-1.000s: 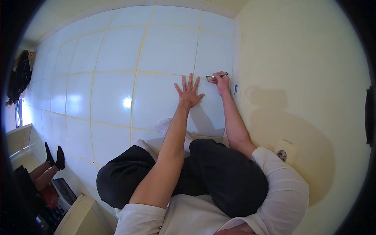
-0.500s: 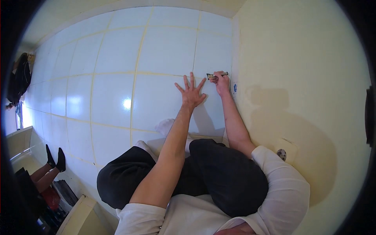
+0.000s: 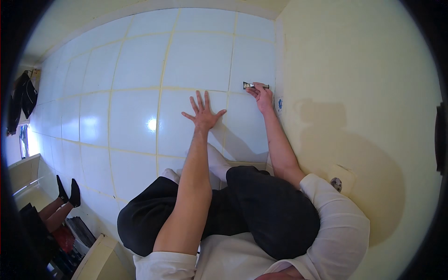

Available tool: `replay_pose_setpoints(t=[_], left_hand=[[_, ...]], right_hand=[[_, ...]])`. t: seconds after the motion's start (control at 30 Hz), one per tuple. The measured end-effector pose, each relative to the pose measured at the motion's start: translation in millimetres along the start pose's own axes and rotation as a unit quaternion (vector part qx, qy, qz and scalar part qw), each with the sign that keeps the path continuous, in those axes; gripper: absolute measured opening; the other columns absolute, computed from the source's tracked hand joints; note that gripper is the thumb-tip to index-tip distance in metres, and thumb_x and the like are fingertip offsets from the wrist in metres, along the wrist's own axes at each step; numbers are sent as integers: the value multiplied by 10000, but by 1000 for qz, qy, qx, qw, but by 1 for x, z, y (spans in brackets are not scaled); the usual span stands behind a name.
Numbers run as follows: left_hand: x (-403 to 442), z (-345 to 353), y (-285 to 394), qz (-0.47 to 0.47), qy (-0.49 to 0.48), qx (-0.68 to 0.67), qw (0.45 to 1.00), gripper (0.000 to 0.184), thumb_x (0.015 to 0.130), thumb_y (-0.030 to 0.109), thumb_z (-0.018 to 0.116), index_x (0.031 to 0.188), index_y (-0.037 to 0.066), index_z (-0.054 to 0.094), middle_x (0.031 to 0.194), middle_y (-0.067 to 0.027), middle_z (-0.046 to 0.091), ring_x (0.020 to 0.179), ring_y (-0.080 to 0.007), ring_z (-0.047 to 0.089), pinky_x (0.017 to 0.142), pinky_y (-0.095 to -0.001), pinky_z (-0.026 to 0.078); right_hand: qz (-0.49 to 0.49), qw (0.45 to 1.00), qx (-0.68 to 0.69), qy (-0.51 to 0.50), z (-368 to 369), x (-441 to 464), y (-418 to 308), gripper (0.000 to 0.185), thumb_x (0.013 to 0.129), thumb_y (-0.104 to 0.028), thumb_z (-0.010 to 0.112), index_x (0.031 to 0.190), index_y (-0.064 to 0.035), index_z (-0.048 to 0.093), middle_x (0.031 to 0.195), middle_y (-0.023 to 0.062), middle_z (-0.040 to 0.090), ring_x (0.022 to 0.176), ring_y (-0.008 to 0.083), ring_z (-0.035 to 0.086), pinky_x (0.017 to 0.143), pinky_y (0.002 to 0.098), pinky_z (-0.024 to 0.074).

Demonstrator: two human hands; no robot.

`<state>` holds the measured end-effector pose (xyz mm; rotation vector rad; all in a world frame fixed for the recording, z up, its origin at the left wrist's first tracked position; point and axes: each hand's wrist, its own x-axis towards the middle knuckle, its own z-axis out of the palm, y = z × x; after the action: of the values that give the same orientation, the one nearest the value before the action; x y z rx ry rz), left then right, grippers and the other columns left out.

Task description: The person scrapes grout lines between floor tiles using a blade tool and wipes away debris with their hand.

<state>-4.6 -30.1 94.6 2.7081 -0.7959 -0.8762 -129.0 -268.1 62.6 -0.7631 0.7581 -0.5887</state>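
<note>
My left hand [image 3: 204, 115] lies on a pale floor tile [image 3: 186, 135] with its fingers spread wide, holding nothing. A short way to the right, my right hand [image 3: 263, 97] is closed on a small scraper-like tool [image 3: 248, 86] near the wall. The tool has a dark, flared flat end pointing left and a thin handle running toward the wall. Whether that end is a blade or bristles is too small to tell. Yellowish grout lines [image 3: 161, 88] run between the tiles, and a thinner, darker joint passes between my hands.
A cream wall [image 3: 336, 70] rises close on my right, with a floor drain-like round fitting [image 3: 336, 183] beside my arm. My bent legs [image 3: 275, 210] are in front of me. At the lower left are another person's feet in black socks [image 3: 73, 192]; dark clothing [image 3: 23, 93] hangs at the far left.
My left hand has slid left and slightly down across the tile, away from my right hand. My right hand and the scraper-like tool have shifted slightly left and up.
</note>
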Motion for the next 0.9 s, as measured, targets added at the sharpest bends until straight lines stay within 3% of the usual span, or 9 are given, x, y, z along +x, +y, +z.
replay_pose_setpoints(t=[0.1, 0.3, 0.4, 0.6, 0.9], left_hand=[[1, -4, -8, 9, -46, 1, 999, 1328, 683, 859, 625, 1603, 242, -107, 1659, -89, -226, 1506, -392, -220, 1006, -853, -60], [0, -3, -6, 20, -43, -18, 999, 1464, 584, 810, 752, 1599, 225, -126, 1645, -117, -258, 1487, -413, -262, 993, -853, -83], [1, -4, -7, 22, -43, -22, 999, 1530, 521, 820, 775, 1596, 224, -136, 1642, -131, -261, 1480, -428, -269, 992, -849, -95], [-1, 0, -7, 32, -26, -18, 999, 1664, 373, 776, 851, 1594, 235, -142, 1646, -118, -252, 1486, -407, -269, 997, -853, -95], [-2, 0, -10, 33, -24, -20, 999, 1677, 352, 748, 874, 1599, 235, -124, 1654, -126, -226, 1486, -414, -262, 992, -854, -104]], right_hand=[[23, 998, 31, -40, -4, -1, -5, 263, 984, -97, 577, 1133, 118, 604, 1004, 215, 701, 914, 305, 726, 883, 394, 612], [-6, 999, -7, -30, 3, -6, -2, 290, 963, -86, 621, 1144, 141, 607, 1020, 239, 704, 942, 319, 727, 908, 397, 608], [-2, 998, -51, -30, 9, -9, -3, 296, 987, -66, 569, 1185, 153, 590, 1069, 237, 696, 990, 318, 714, 963, 401, 586], [-11, 992, -126, -29, 11, -13, -1, 257, 936, -34, 655, 1123, 141, 632, 1033, 244, 704, 943, 311, 727, 908, 382, 608], [23, 992, -117, -49, 17, -14, -4, 246, 896, 2, 697, 1085, 147, 637, 1018, 243, 702, 919, 296, 732, 882, 368, 619]])
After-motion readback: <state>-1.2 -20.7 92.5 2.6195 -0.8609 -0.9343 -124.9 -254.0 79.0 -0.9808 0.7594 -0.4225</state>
